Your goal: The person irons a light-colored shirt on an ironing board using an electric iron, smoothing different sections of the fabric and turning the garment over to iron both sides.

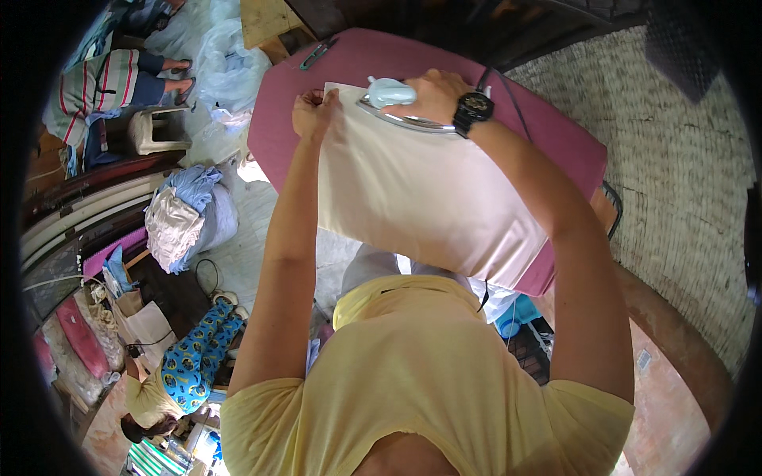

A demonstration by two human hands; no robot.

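Observation:
A cream-coloured cloth [397,194] lies spread over a maroon ironing board [429,55], with its near edge hanging past the board. My right hand [436,97], with a black watch on the wrist, is wrapped round the handle of a clothes iron [391,93]. The iron is pale blue-green with a shiny metal base, and it rests on the cloth near its far edge. At the cloth's far left corner my left hand [315,113] pinches the edge between thumb and fingers. Faint creases run across the cloth's near right part.
A small green clip-like object [313,55] lies at the board's far left. A dark cord [514,103] crosses the board behind my right wrist. Left on the floor are a clothes bundle [190,210], a stool [159,131] and plastic bags [230,63]. Two other people are at the left.

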